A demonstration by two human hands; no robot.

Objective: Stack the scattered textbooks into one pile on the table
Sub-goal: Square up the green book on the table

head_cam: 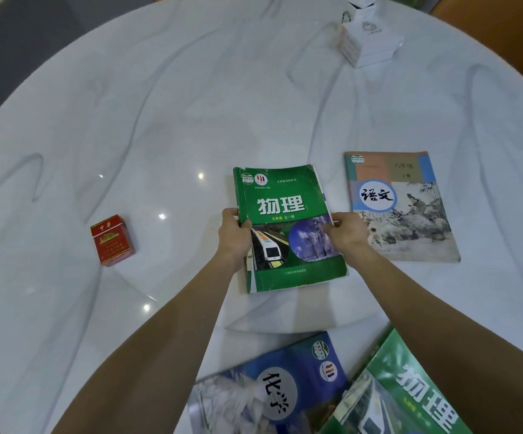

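Observation:
A thick green textbook (285,214) with a train on its cover lies at the middle of the white marble table (160,120). My left hand (233,233) grips its left edge and my right hand (346,228) grips its right edge. To its right lies a pale textbook (410,189) with an ink painting, flat on the table. Close to me at the bottom lie a blue textbook (285,380) and a second green textbook (404,399), the green one overlapping the blue one's right side.
A red cigarette pack (112,240) stands to the left of the held book. A white box (368,34) with a small carton beside it sits at the far right of the table. Brown chairs show past the table's rim.

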